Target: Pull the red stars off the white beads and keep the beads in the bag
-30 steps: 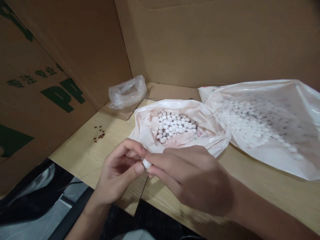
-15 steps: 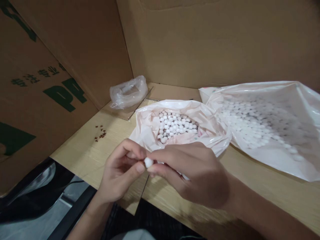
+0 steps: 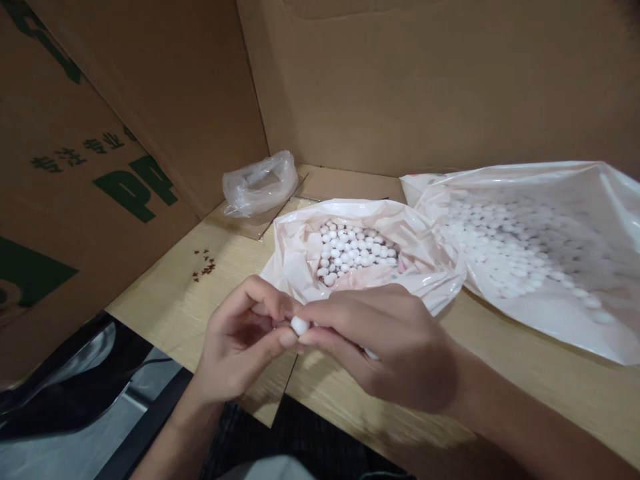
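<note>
Between the fingertips of both hands, above the table's near edge, is a small white ball [image 3: 300, 325]. My left hand [image 3: 245, 337] is closed, its thumb and forefinger pinching at the ball's left side. From the right, my right hand [image 3: 385, 343] pinches the ball with thumb and forefinger, its other fingers curled under. A bit of white shows beneath the right palm; what it belongs to is hidden. Just beyond the hands lies an open white plastic bag [image 3: 287, 250] with many white balls [image 3: 353, 248] inside.
A second, larger plastic bag [image 3: 615, 300] of white balls lies at the right. Several small brown pieces [image 3: 205, 267] are scattered on the wooden table [image 3: 165, 293]. A clear plastic bag [image 3: 260, 183] sits at the back left. Cardboard walls [image 3: 425, 87] enclose the back and left.
The left fingertips have shifted slightly around the white ball, and a brown bit seen at its left side is now hidden. Otherwise the view has only shifted slightly.
</note>
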### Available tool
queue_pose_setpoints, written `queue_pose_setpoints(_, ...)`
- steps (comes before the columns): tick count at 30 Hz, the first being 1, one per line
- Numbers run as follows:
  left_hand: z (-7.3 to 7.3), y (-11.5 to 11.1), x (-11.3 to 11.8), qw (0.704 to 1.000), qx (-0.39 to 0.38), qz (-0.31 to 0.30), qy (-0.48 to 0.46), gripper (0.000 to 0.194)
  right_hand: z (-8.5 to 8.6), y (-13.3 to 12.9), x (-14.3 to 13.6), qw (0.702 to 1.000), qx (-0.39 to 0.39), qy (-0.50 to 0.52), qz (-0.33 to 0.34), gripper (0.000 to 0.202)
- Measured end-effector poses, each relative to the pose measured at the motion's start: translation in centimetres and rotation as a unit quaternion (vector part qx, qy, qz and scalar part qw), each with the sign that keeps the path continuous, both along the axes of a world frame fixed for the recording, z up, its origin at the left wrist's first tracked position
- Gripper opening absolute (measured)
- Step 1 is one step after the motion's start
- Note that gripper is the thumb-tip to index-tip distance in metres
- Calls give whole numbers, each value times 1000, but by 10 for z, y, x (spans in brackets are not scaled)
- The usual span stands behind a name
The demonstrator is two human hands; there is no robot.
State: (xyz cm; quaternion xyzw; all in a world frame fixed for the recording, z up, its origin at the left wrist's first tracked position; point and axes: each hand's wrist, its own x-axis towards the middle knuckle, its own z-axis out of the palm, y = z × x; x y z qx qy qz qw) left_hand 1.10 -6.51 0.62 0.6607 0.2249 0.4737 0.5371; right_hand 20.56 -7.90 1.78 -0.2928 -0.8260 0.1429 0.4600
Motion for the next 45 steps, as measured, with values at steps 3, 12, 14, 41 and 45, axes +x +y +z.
queue_pose_setpoints(3,1,-1,0,1000,6,18,20,18,-2,3,0,1000,-15,14,14,13)
queue_pose_setpoints(12,-4,22,-37,955,102,214,177,23,-2,19,1,995,-20,96,-31,9)
queue_pose_setpoints(14,-10,36,-60,891,139,327,285,26,-2,20,3,992,-47,100,-63,10)
queue_pose_setpoints(41,-50,77,-139,714,123,419,547,42,-9,61,33,645,-614,455,25,39)
queue_pose_setpoints(45,-47,74,-137,711,125,435,539,41,-9,60,30,639,-618,456,47,37)
